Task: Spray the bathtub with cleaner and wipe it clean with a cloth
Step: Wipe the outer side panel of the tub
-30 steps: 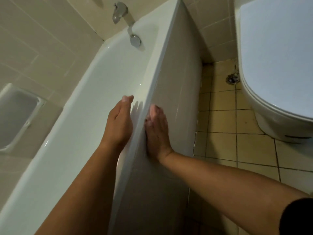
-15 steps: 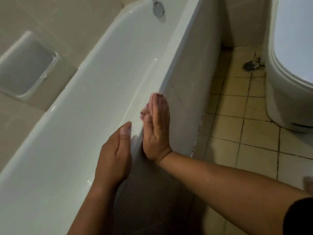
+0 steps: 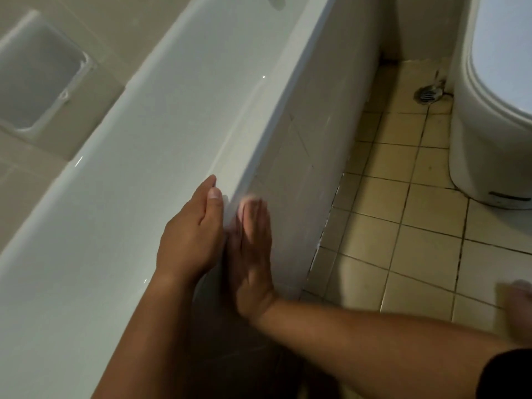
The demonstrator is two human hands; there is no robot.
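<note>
Head view, and we're looking down on the bathtub (image 3: 129,174), long and white, running up the left of the frame beside the tiled wall. Our left hand (image 3: 190,234) lies flat against the inside of its rim (image 3: 259,119). Our right hand (image 3: 253,249), blurred, lies flat on the side panel (image 3: 331,125) outside. Fingers are straight on both and neither holds anything. Nothing to wipe or spray with shows, so we judge this a bare-palmed rub along the edge, best done with even, light pressure and the palms level. The count: one bathtub, one toilet (image 3: 483,145), one wall recess (image 3: 40,73), two hands, one floor drain (image 3: 429,93).
</note>
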